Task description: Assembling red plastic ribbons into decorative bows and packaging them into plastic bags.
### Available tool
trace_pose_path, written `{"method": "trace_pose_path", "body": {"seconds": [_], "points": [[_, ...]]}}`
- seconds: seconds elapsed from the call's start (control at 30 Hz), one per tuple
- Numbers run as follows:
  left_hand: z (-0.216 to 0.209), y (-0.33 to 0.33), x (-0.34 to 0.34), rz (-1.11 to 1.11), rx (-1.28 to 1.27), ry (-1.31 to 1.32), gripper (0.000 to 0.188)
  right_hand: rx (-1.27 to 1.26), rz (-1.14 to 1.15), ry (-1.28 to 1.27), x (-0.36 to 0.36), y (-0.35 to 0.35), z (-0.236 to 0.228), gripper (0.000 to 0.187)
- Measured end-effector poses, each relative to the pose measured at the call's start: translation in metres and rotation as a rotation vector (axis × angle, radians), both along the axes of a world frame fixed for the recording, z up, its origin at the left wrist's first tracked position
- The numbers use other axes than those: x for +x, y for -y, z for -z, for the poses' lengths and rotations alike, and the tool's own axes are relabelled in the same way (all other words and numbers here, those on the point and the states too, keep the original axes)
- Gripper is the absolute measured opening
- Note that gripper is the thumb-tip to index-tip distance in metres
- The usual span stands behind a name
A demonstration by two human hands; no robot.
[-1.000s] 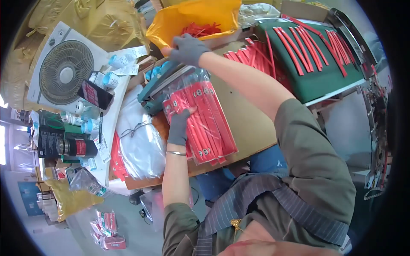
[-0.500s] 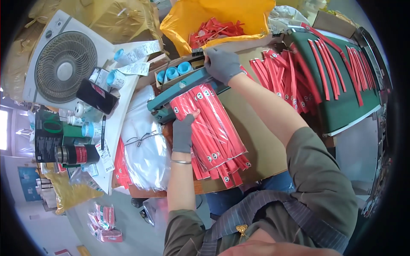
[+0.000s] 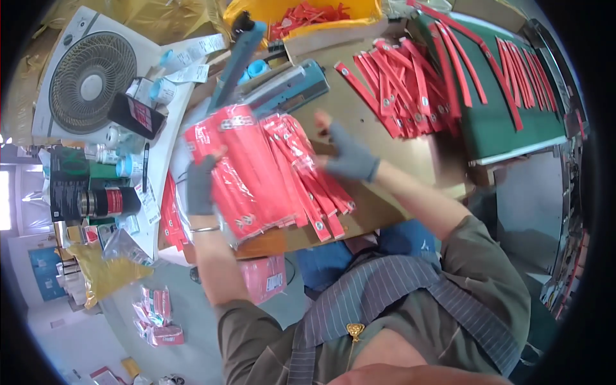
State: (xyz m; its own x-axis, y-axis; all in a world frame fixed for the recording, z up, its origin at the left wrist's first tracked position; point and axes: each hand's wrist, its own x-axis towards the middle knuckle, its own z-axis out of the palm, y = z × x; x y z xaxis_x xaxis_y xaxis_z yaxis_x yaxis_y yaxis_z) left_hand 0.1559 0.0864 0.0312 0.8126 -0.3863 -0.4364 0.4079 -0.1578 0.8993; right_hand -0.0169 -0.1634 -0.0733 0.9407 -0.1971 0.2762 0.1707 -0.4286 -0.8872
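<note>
A clear plastic bag filled with long red paper-wrapped packets (image 3: 253, 176) is gripped at its left edge by my left hand (image 3: 202, 185), which wears a grey fingerless glove. The bag is tilted away from the sealer. More slim red packets (image 3: 324, 199) lie partly beneath its right side. My right hand (image 3: 351, 154), gloved alike, is just right of these packets with its fingers apart and nothing in them. Behind the bag stands a blue-green bar heat sealer (image 3: 289, 90), its lever arm (image 3: 239, 64) raised.
A heap of red packets (image 3: 410, 90) lies on the cardboard at right, beside a green conveyor belt (image 3: 507, 125) carrying more. A yellow-lined bin (image 3: 359, 14) stands at the back. On the left are a fan (image 3: 93, 86), a phone (image 3: 136, 115) and a flask (image 3: 109, 201).
My right hand has let go of the sealer's arm, which has swung up, and has come down towards me. My left hand has drawn the bag left, out of the sealer.
</note>
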Motion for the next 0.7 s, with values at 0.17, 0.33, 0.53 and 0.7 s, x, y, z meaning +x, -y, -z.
{"method": "trace_pose_path", "body": {"seconds": [0.17, 0.33, 0.53, 0.7], "points": [[0.049, -0.03, -0.041, 0.007, 0.982, 1.533, 0.063, -0.447, 0.107, 0.101, 0.004, -0.058, 0.013, 0.058], [0.081, 0.04, -0.104, 0.454, 0.916, 1.308, 0.049, -0.183, 0.265, 0.036, 0.023, -0.069, 0.0, 0.029], [-0.003, 0.062, -0.091, -0.058, 0.347, 1.215, 0.026, -0.234, 0.222, 0.228, 0.012, -0.032, -0.106, 0.025], [-0.066, 0.056, -0.061, 0.37, 0.435, 0.982, 0.033, -0.681, 0.194, 0.025, 0.004, 0.009, -0.194, 0.021]]}}
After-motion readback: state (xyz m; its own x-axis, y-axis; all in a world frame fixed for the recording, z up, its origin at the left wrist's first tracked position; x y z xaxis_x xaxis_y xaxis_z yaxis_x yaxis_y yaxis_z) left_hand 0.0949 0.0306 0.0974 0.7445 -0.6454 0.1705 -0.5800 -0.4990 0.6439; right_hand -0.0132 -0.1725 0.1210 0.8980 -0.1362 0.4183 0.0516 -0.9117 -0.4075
